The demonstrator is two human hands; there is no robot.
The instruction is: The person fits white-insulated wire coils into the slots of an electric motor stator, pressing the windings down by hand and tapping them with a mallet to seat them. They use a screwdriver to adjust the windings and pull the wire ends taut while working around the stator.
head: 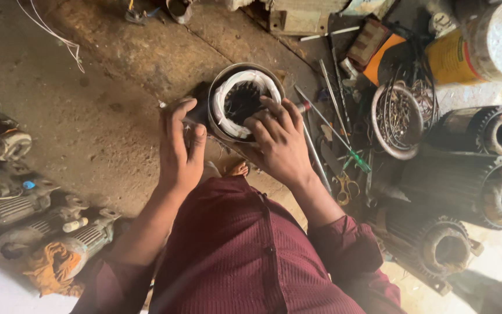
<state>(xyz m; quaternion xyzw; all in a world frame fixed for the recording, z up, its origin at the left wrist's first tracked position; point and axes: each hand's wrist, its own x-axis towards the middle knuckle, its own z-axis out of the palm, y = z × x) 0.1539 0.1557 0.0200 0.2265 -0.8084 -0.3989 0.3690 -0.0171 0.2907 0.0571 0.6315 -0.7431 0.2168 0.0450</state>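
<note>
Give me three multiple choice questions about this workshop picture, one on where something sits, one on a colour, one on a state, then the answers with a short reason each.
1. Where do the scissors lie?
A. on the floor to the right of the right hand
B. inside the stator
C. by the orange disc

2. What colour is the wrapping around the winding in the motor stator?
A. green
B. white
C. red

3. How does the left hand stand?
A. flat on the floor, apart from the stator
B. raised in the air
C. fingers against the stator's side

Answers: 1 A, they lie among the tools there. 2 B, a white band rings the opening. 3 C, it is pressed against the housing.
</note>
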